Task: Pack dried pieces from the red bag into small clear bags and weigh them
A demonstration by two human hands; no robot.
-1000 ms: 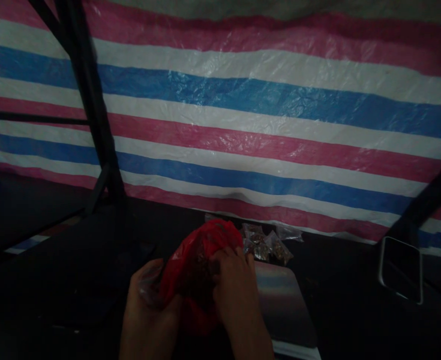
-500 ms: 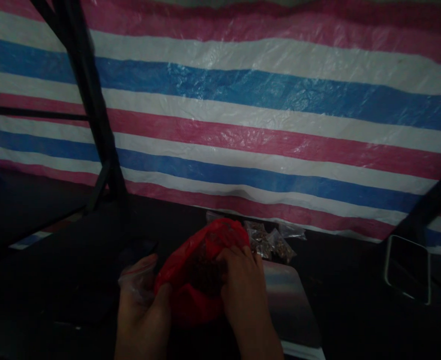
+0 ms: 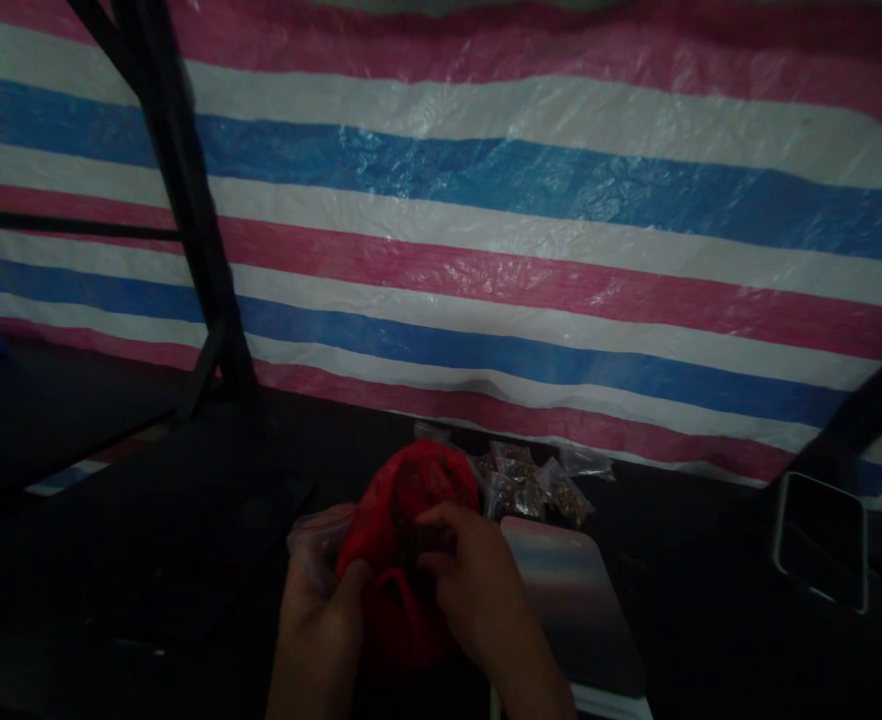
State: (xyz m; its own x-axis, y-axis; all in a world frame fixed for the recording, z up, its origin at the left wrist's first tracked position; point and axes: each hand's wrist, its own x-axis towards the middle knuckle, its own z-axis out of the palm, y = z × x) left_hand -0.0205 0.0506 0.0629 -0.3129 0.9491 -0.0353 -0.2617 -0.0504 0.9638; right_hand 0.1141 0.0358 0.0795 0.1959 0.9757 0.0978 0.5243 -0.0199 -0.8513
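A red plastic bag [image 3: 400,500] with dark contents sits low in the middle of the dim head view. My left hand [image 3: 321,610] grips its left side, with a clear plastic film [image 3: 313,535] bunched over the fingers. My right hand [image 3: 467,595] has its fingers curled into the bag's mouth; what they hold is too dark to tell. Just behind the bag lie several small clear packets [image 3: 527,485] filled with something brown.
A grey flat platform, perhaps a scale [image 3: 576,610], lies right of my hands. A phone-like dark rectangle [image 3: 820,540] stands at the right. A striped red, white and blue tarp [image 3: 486,250] forms the back wall. A black metal frame post [image 3: 186,220] rises at the left.
Both hands have drawn closer together on the red bag, the left moving right. The bag's mouth looks more gathered and narrower than before.
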